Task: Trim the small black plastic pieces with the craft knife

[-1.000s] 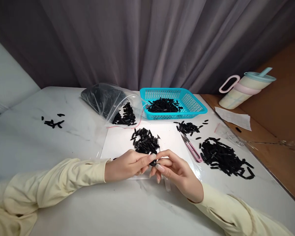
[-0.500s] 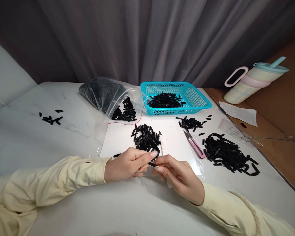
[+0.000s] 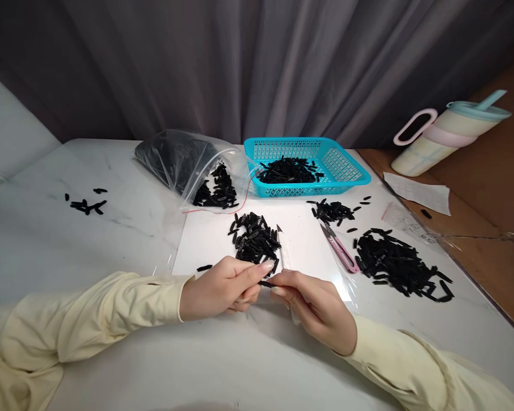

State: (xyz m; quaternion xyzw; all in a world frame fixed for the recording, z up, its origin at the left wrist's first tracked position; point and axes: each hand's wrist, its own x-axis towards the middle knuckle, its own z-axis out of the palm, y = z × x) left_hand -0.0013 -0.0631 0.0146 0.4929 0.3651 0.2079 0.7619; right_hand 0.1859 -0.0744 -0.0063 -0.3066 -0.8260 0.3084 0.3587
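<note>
In the head view, my left hand [image 3: 229, 285] and my right hand [image 3: 314, 302] meet over the near edge of a white sheet [image 3: 302, 225]. Between their fingertips is a small, narrow black piece [image 3: 265, 283], pinched at one end by each hand. Just beyond my left fingers lies a pile of similar black pieces [image 3: 252, 237]. A craft knife [image 3: 284, 248] with a pointed blade rests beside this pile, its lower end hidden behind my right hand. Pink thread snips [image 3: 340, 248] lie on the sheet's right side.
A blue plastic basket [image 3: 346, 178] and an open zip bag [image 3: 167, 157], both holding black pieces, stand at the back. More piles [image 3: 398, 265] [image 3: 332, 211] lie right, a few pieces [image 3: 88, 207] far left. A tumbler [image 3: 445, 140] and paper slip [image 3: 417, 191] are at the right.
My fingers have shifted slightly on the black piece, which both hands still hold. The whole view has tilted a little; the other objects have stayed in place.
</note>
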